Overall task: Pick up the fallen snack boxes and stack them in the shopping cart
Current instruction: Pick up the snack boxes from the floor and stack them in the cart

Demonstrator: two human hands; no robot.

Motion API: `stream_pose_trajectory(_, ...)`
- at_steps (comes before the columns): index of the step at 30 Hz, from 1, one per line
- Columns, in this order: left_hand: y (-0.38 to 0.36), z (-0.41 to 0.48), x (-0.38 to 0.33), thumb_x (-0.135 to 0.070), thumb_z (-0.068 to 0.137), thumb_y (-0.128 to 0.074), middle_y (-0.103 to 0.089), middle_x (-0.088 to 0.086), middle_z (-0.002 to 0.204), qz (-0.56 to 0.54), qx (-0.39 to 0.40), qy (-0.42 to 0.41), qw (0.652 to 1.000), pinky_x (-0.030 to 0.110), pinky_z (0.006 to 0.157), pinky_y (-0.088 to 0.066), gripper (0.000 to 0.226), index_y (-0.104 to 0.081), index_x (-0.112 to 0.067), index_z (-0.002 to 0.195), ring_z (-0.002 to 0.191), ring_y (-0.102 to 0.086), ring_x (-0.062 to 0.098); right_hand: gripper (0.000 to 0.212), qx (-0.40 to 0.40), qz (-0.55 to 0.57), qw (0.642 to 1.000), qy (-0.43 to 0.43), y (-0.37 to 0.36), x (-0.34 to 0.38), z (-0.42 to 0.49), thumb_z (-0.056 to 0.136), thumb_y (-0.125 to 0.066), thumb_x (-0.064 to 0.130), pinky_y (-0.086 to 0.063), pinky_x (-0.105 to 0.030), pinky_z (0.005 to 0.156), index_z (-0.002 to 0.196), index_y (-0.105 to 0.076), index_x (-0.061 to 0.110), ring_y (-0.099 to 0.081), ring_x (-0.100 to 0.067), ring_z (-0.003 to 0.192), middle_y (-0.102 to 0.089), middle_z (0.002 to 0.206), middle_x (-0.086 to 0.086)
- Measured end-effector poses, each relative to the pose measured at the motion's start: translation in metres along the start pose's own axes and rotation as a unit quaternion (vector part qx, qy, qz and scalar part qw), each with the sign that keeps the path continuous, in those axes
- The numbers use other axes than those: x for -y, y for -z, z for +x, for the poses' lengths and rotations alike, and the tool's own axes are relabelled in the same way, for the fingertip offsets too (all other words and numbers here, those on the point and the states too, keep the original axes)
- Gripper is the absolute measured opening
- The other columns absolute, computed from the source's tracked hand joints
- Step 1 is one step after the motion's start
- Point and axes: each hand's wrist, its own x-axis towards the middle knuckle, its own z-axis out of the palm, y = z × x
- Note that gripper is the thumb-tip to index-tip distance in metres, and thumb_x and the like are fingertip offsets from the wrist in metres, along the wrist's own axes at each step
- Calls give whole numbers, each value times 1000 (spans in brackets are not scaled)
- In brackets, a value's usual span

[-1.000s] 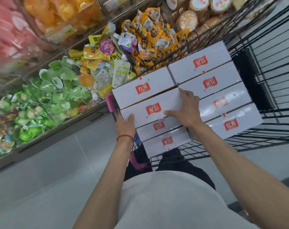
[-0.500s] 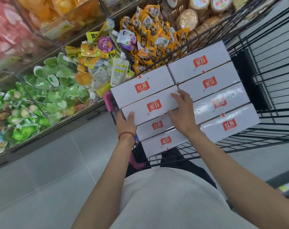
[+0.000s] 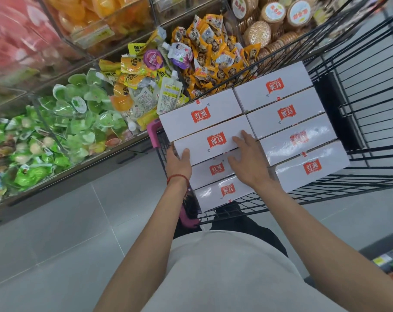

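Several white snack boxes with red logos lie in two rows inside the black wire shopping cart (image 3: 368,122). My left hand (image 3: 178,162), with a red string at the wrist, holds the near left corner of the second box (image 3: 204,141) in the left row, thumb on its top. My right hand (image 3: 250,158) rests flat with straight fingers on that box's right end and over the box below it (image 3: 210,171). The right row (image 3: 287,124) lies untouched.
To the left stand shelf bins of green jelly cups (image 3: 62,131), yellow pouches (image 3: 143,86) and orange snack packets (image 3: 213,57). Round biscuit packs (image 3: 258,32) lie behind the cart. A pink handle (image 3: 153,134) edges the cart. Grey tiled floor (image 3: 67,244) lies below.
My right hand has slid back toward me along the box top, from its far edge to its near right end. The left hand stays at the box's corner.
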Motion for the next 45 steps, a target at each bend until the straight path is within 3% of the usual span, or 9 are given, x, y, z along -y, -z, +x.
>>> stream_pose_trajectory(6, 33, -11, 5, -9, 100, -53, -42, -7, 120, 39, 65, -32, 997, 20, 92, -35, 50, -40, -13, 148, 110, -42, 7, 52, -19, 68, 997, -6, -9, 21, -20, 102, -61, 24, -25, -36, 122, 151, -47, 18, -29, -22, 151, -36, 162, -4)
stream_pose_trajectory(12, 64, -25, 13, -13, 100, -56, -52, 8, 143, 22, 60, -33, 997, 44, 110, -43, 42, -49, -10, 141, 127, -51, 22, 38, -41, 167, 985, 25, -25, 42, -51, 101, -61, 15, -32, -22, 110, 139, -59, 14, -48, -15, 134, -54, 145, -2)
stream_pose_trajectory(18, 82, -66, 38, -18, 102, -54, -60, 1, 132, -44, 6, -45, 998, 38, 103, -50, 34, -53, -15, 135, 116, -58, 16, 38, 23, 192, 977, 86, -34, 29, -76, 101, -60, 14, -33, -2, 89, 139, -60, 16, -47, -2, 118, -56, 140, 5)
stream_pose_trajectory(24, 63, -129, 90, -15, 102, -54, -61, 1, 128, -133, -60, -41, 988, 37, 104, -49, 31, -57, -14, 133, 116, -58, 18, 35, 79, 170, 971, 150, -32, -2, -104, 99, -63, 15, -45, -28, 99, 134, -64, 17, -57, -14, 116, -63, 130, 3)
stream_pose_trajectory(27, 53, -163, 117, -10, 102, -54, -60, 3, 122, -186, -84, -37, 978, 20, 76, -58, 33, -55, -6, 134, 100, -64, 14, 33, 110, 179, 964, 165, -30, -16, -125, 98, -64, 13, -51, -33, 99, 131, -66, 16, -59, -14, 113, -63, 131, 4)
stream_pose_trajectory(29, 53, -187, 137, -10, 102, -54, -61, 5, 122, -207, -104, -33, 972, 21, 79, -58, 32, -54, -6, 134, 93, -66, 7, 31, 133, 170, 959, 184, -32, -20, -139, 99, -64, 12, -52, -27, 93, 130, -66, 15, -61, -15, 110, -62, 128, 6)
stream_pose_trajectory(32, 60, -219, 170, -12, 101, -56, -61, 9, 135, -231, -138, -20, 963, 42, 106, -47, 30, -58, -11, 131, 119, -61, 22, 27, 167, 150, 951, 212, -39, -19, -164, 98, -63, 9, -51, -15, 86, 124, -67, 16, -64, -13, 102, -66, 118, 7)
stream_pose_trajectory(36, 75, -258, 217, -12, 100, -57, -64, 7, 122, -288, -191, -1, 938, 30, 86, -49, 30, -59, -8, 129, 103, -62, 19, 30, 219, 115, 935, 253, -63, -11, -200, 96, -66, 8, -53, -36, 100, 126, -68, 11, -66, -20, 108, -70, 121, -3)
stream_pose_trajectory(45, 126, -332, 328, -15, 100, -56, -63, -9, 99, -399, -274, 29, 874, 25, 74, -48, 24, -61, -16, 123, 97, -61, 16, 31, 322, 45, 891, 317, -147, 20, -308, 96, -65, 1, -50, -12, 85, 126, -66, 8, -64, -16, 98, -69, 112, -5)
